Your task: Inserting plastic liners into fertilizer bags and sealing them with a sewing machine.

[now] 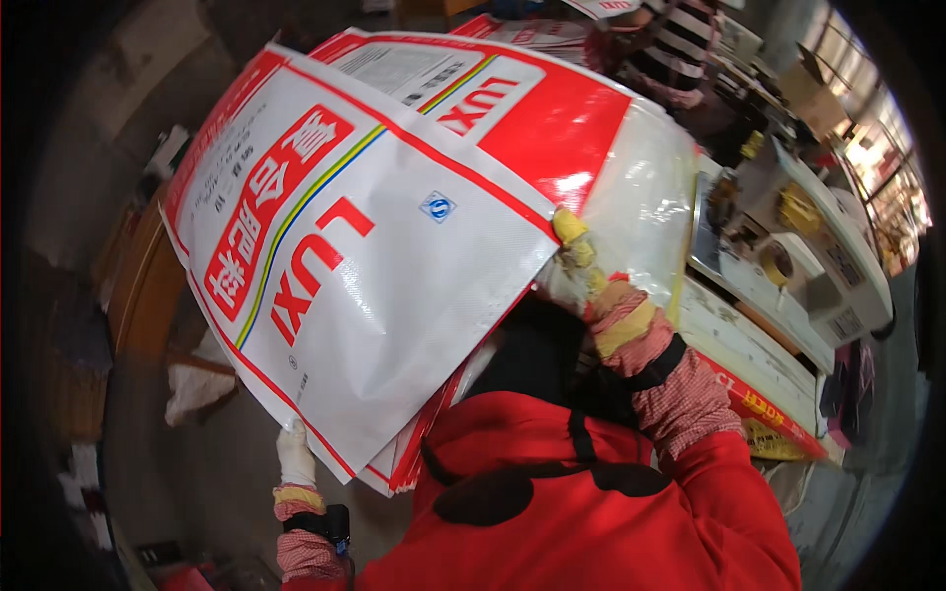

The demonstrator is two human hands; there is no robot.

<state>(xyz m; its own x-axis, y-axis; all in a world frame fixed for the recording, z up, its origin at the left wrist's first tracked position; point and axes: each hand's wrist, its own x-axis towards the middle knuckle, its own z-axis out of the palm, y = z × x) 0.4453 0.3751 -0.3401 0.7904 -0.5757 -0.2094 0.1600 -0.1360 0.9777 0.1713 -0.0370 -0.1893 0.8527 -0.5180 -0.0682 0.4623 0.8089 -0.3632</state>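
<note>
A large white plastic woven bag (384,286) with a red border and red print lies tilted across the middle, on top of a stack of similar bags (562,128). My left hand (298,455), in a white glove, grips its lower left edge; the fingers beneath are hidden. My right hand (579,266), in a white glove with yellow fingertips, is closed at the bag's right corner. Several layered bag edges (419,448) show below the top one, close to my red clothing. Clear plastic film (641,187) covers the stack's right end.
Right of the stack stands a pale machine (828,246) with a roll of tape (776,264) beside it. Another person in a striped top (680,49) is at the far right. A brown wooden edge (138,286) curves along the left. A red and yellow package (764,409) lies right of my right arm.
</note>
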